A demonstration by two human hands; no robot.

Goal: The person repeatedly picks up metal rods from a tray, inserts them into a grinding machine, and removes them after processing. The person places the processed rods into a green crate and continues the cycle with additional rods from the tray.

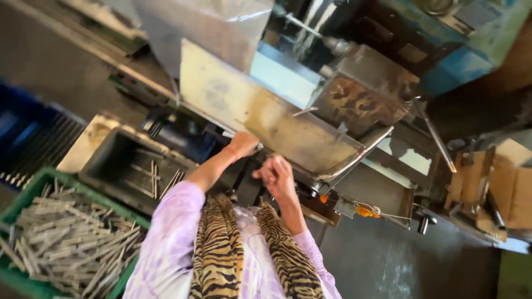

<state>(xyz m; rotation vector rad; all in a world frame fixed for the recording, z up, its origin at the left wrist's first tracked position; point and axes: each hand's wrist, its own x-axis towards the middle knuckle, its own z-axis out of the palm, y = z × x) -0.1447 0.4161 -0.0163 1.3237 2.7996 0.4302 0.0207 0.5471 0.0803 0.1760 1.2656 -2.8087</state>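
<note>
Fingers of the left hand (243, 144) curled shut on a thin metal rod (228, 134) at the machine guard (288, 124). Right hand (277, 176) hovered half-open, seemingly empty. Feeding went best straight, fingertips kept clear.

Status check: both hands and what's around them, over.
Left hand at the machine's tilted metal guard, closed on something small, unclear what. Right hand just below it, fingers curled. Green crate of metal rods at left.

Green crate (16, 279) sitting left of dark metal tray (105, 160), holding heaped grey metal strips (66, 243); blue crate (22, 127) lying beyond tray; cardboard boxes (507, 188) standing far right
</note>
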